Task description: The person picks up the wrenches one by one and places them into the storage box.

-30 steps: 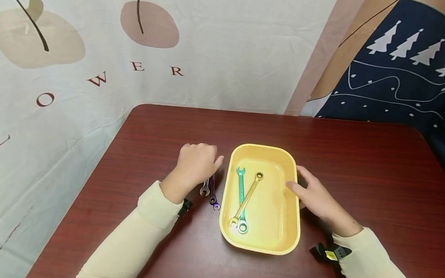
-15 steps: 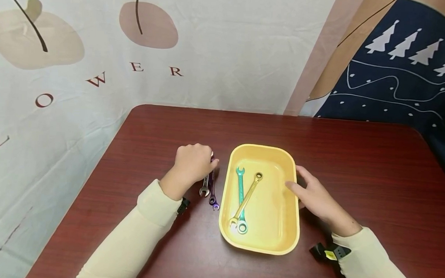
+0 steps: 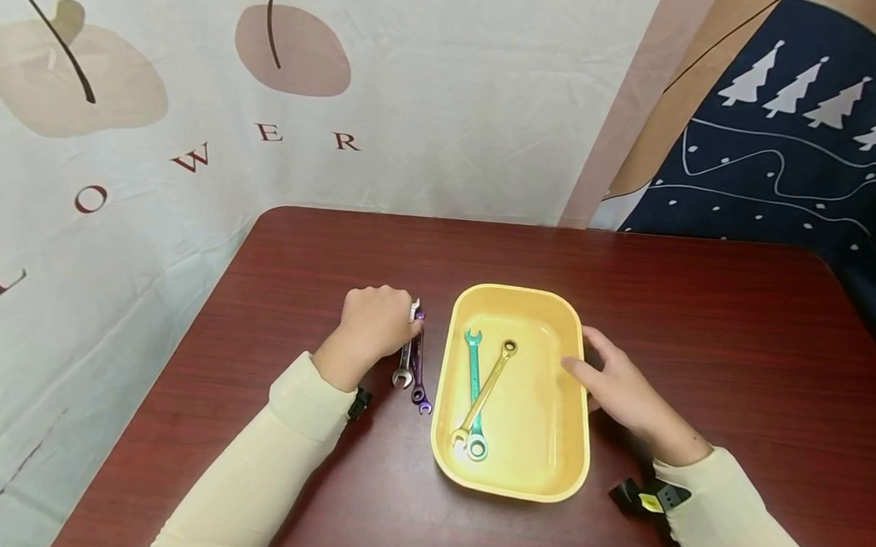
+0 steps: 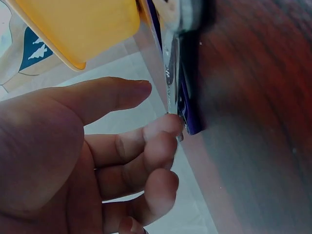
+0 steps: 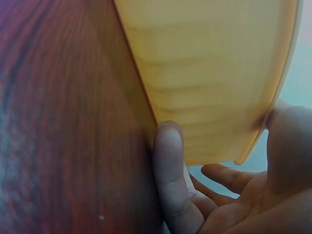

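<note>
Left of a yellow tub (image 3: 542, 409), a silver wrench (image 3: 404, 370) and a purple wrench (image 3: 419, 379) lie side by side on the table. My left hand (image 3: 377, 324) is over the silver wrench and partly covers it. In the left wrist view the fingertips (image 4: 170, 124) are at the silver wrench, and the thumb stands apart from it. My right hand (image 3: 624, 392) holds the tub's right side, thumb over the rim and fingers along the outer wall. Inside the tub, a gold wrench (image 3: 494, 377) crosses over a teal wrench (image 3: 474, 365).
The dark red-brown table (image 3: 736, 344) extends beyond both hands. Behind it hang a pale printed cloth (image 3: 453, 103) and a navy cloth (image 3: 773, 174) with white trees. A black strap device (image 3: 648, 496) is on the right wrist.
My left hand has shifted slightly left, exposing more of the upper ends of the silver and purple wrenches. The right hand and the tub have hardly moved.
</note>
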A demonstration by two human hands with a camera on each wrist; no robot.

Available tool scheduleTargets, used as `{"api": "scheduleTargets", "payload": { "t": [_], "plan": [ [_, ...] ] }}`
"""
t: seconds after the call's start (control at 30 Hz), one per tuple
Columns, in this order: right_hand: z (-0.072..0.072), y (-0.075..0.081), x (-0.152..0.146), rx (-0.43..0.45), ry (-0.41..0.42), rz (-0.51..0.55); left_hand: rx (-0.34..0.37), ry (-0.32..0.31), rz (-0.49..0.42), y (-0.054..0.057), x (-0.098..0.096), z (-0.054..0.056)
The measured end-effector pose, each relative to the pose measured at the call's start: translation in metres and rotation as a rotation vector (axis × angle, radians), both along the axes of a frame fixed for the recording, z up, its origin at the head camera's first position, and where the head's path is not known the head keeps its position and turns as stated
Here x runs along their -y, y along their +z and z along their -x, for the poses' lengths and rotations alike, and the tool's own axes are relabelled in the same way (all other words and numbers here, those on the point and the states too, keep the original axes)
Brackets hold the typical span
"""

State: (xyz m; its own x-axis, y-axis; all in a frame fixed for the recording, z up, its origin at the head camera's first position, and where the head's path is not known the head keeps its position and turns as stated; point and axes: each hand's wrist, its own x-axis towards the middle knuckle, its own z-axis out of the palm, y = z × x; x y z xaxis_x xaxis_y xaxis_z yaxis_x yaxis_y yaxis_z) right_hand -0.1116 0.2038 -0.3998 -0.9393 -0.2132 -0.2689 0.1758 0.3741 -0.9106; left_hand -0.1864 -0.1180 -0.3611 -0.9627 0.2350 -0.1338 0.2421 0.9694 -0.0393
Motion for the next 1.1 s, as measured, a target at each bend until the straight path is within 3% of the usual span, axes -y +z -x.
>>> {"api": "scheduleTargets", "payload": {
  "t": [0.5,1.1],
  "plan": [
    [0.0000,0.0003,-0.0001,-0.003,-0.002,-0.007,0.076,-0.011,0.030,-0.0018,0.0012,0.0007],
    [-0.0005,-0.0005,-0.0002,0.001,-0.003,-0.007,0.090,-0.024,0.007,-0.0050,0.0018,-0.0002]
  ]
}}
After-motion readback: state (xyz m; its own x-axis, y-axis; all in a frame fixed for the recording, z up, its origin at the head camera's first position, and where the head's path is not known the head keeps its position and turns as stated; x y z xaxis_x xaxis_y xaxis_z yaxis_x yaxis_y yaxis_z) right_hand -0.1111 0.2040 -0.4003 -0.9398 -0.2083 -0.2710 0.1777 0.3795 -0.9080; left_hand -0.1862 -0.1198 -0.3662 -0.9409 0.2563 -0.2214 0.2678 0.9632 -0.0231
